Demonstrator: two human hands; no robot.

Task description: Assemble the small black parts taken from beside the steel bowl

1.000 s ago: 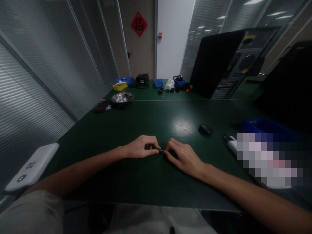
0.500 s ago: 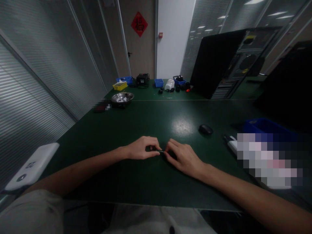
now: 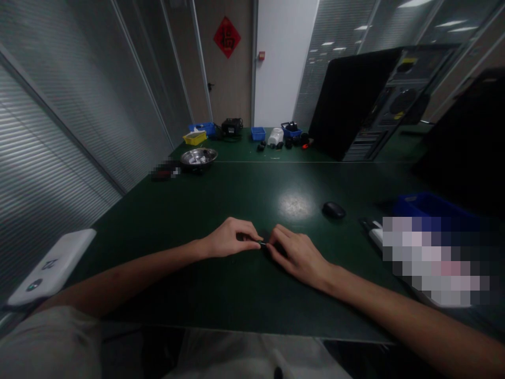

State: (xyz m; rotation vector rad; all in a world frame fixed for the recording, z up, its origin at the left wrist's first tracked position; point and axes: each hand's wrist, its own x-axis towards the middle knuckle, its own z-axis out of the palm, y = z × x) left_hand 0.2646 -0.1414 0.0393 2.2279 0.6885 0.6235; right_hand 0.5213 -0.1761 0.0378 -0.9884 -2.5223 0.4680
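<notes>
Just above the green tabletop (image 3: 221,295), my left hand (image 3: 231,238) and my right hand (image 3: 295,253) face each other, fingertips a short way apart. A small, thin, light-coloured stick-like piece (image 3: 263,243) spans the gap between them. My left thumb and fingers pinch one end of it. The other end runs to the pinched fingertips of my right hand, whose side rests on the table. Fingers cover most of the piece, and its kind is too small to make out.
A black mouse (image 3: 334,210) lies right of my hands. Further right are a blue bin (image 3: 418,202) and a blurred-out white item. At the back stand a metal bowl (image 3: 199,157), a yellow tray (image 3: 195,138), a blue box (image 3: 258,133) and a black computer tower (image 3: 351,105).
My left hand has shifted very slightly upward, its fingers a little straighter. The thin piece still spans both hands, and my right hand has hardly moved.
</notes>
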